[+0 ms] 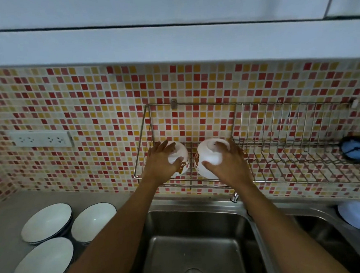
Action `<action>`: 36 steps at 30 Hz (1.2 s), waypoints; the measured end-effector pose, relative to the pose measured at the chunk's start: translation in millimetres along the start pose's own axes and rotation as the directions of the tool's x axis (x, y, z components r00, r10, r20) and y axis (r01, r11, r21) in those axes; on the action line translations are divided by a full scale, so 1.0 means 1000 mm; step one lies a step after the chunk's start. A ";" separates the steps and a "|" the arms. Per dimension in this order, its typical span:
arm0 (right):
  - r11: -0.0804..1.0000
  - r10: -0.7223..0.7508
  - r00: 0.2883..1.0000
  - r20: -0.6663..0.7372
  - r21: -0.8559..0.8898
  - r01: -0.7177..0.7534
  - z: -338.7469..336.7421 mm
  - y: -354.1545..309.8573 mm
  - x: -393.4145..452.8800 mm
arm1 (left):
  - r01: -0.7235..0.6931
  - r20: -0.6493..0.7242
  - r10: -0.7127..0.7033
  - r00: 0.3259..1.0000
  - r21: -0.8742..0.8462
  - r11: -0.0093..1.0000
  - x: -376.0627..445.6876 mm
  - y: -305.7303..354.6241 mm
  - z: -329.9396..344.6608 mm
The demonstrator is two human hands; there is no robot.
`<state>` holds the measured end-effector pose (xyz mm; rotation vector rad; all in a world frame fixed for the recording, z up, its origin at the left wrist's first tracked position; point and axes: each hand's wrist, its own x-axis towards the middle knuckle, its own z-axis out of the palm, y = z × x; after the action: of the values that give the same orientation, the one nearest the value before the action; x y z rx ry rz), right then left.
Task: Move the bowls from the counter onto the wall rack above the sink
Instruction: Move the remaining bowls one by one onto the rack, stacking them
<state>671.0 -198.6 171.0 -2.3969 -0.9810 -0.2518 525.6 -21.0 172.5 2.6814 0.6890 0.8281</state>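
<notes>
Two small white bowls with brown markings sit upside down on the left part of the wire wall rack (295, 179). My left hand (161, 163) grips the left small bowl (179, 155), and my right hand (230, 162) grips the right small bowl (206, 155). Both bowls rest on or just above the rack's wires, side by side and a little apart. On the grey counter at the lower left stand three white bowls with dark rims: one at the back left (46, 222), one at the back right (93, 221) and one nearest me (42, 266), some stacked on others.
A steel sink (195, 242) lies below the rack, with a tap base (234, 197) behind it. A blue brush (355, 149) lies on the rack's right end. Pale blue dishes (357, 215) sit at the right of the sink. A socket strip (40, 138) is on the mosaic wall.
</notes>
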 end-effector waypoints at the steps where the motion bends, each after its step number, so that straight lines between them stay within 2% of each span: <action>1: 1.000 0.002 1.000 -0.013 -0.008 -0.002 -0.001 -0.002 -0.001 | 0.002 -0.019 -0.002 1.000 0.008 1.000 -0.001 0.001 0.000; 4: 0.998 0.024 0.997 -0.077 -0.049 -0.027 -0.005 -0.008 -0.005 | -0.004 -0.085 0.007 0.996 0.038 0.999 -0.008 0.007 -0.001; 7: 0.997 0.024 0.993 -0.116 -0.076 -0.033 -0.008 -0.012 -0.009 | 0.018 -0.095 -0.011 0.995 0.074 0.997 -0.012 0.011 -0.002; 13: 0.993 -0.026 0.984 -0.178 -0.121 0.005 -0.004 -0.008 -0.010 | 0.002 -0.052 0.004 0.999 0.114 0.994 -0.014 0.010 0.000; 19: 0.992 -0.011 0.976 -0.216 -0.125 -0.016 -0.002 -0.012 -0.016 | -0.020 -0.043 0.026 0.999 0.148 0.989 -0.016 0.008 0.002; 23: 0.996 0.018 0.952 -0.307 -0.078 -0.044 0.006 -0.014 -0.036 | -0.042 -0.007 0.045 0.999 0.244 0.969 -0.027 0.009 -0.001; 27: 0.988 -0.055 0.916 -0.398 -0.152 -0.006 0.029 -0.014 -0.064 | -0.107 0.021 0.106 0.994 0.295 0.950 -0.063 0.001 -0.002; 30: 0.998 0.023 0.896 -0.443 -0.048 -0.050 0.042 -0.028 -0.082 | -0.126 0.015 0.128 0.992 0.295 0.947 -0.081 -0.007 -0.001; 32: 0.997 0.079 0.885 -0.459 0.028 -0.075 0.050 -0.039 -0.097 | -0.193 0.036 0.190 0.981 0.267 0.944 -0.098 -0.009 0.001; 34: 0.988 0.121 0.892 -0.436 0.137 -0.068 0.073 -0.065 -0.121 | -0.222 0.078 0.210 0.975 0.203 0.954 -0.126 -0.033 -0.003; 36: 0.967 0.130 0.926 -0.354 0.253 -0.039 0.110 -0.097 -0.149 | -0.145 0.084 0.134 0.987 0.153 0.978 -0.157 -0.074 -0.009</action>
<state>492.9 -170.3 64.1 -2.0635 -0.6872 -0.5000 379.2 -36.3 79.7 2.9156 0.5775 0.7313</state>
